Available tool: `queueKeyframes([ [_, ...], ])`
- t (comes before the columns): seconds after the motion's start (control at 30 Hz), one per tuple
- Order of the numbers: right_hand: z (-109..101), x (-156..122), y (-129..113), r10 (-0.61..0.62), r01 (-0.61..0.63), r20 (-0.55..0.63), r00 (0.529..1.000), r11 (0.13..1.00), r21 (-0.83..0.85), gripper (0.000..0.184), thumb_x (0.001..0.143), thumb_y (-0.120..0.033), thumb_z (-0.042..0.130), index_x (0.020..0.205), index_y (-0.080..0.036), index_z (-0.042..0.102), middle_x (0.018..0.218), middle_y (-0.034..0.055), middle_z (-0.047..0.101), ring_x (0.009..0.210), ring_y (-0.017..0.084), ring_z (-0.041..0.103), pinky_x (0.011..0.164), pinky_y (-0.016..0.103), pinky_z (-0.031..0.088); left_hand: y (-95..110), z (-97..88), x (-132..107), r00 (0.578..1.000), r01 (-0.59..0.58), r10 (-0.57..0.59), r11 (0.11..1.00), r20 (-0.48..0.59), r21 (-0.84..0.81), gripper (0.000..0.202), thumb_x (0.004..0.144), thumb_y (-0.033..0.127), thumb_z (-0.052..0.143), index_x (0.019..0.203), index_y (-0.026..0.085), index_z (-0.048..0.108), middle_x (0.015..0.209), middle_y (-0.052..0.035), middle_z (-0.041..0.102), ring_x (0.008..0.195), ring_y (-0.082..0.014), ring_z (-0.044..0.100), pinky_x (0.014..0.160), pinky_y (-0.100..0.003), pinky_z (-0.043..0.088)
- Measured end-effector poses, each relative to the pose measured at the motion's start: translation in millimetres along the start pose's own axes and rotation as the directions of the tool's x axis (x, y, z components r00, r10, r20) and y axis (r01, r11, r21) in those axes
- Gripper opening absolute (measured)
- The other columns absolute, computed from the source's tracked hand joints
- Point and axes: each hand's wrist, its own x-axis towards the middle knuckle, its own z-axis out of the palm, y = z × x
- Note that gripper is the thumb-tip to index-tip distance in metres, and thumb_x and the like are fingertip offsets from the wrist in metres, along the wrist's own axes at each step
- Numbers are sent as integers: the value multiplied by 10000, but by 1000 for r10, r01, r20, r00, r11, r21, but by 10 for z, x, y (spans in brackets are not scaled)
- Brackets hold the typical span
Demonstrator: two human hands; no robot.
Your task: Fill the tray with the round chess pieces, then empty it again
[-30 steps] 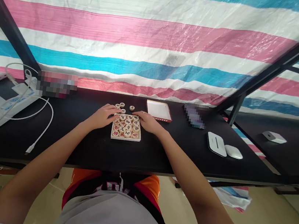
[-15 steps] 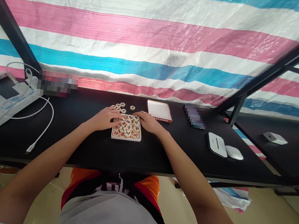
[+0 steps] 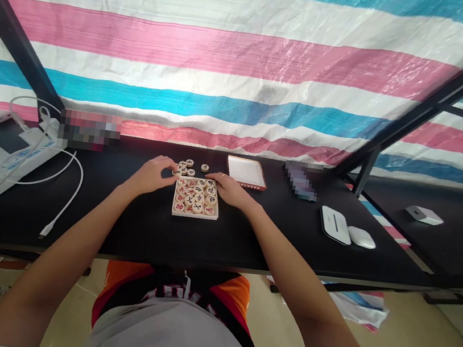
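A shallow white box lies on the black desk, filled with round wooden Chinese chess pieces marked in red or black characters. My right hand is curled around the box's far right corner, holding it, with fingers along the far rim. My left hand is just beyond the box's far left corner. Its thumb and fingers are apart beside several loose chess pieces. The fingertips partly cover the nearest of them; no piece shows lifted. Another loose piece lies alone to their right.
Behind the right hand lies the box lid, white inside. To the right are a blurred-out object, a white flat device and a white mouse. A power strip with white cables occupies the left. Striped sheeting hangs behind the desk.
My left hand has moved from over the box's left pieces back and left to the loose pieces, uncovering red pieces in the box. The right hand stays at the corner.
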Motion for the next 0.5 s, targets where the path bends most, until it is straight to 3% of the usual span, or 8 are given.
queueKeyframes([
  [0.1,3,3,8,-3,3,-2,1000,1000,3,390,880,-43,412,1210,-150,590,1147,116,640,1052,206,602,946,387,473,-167,-81,-15,982,146,-151,988,114,52,270,803,466,568,822,198,601,858,-30,643,785,-180,583,716,-285,445],
  [0.2,7,4,19,-10,10,-3,1000,1000,3,389,878,-43,414,1209,-145,591,1154,118,639,1058,207,601,949,382,474,-282,-66,-17,942,213,-239,968,234,130,283,774,490,582,775,208,600,820,-20,641,732,-180,577,652,-281,423],
  [0.5,0,2,0,-5,5,-3,1000,1000,-1,393,877,-43,417,1201,-168,602,1133,107,645,1048,204,598,943,388,473,-335,109,10,961,180,-206,973,184,147,299,837,477,525,869,212,659,925,-50,620,906,-218,559,775,-312,424],
])
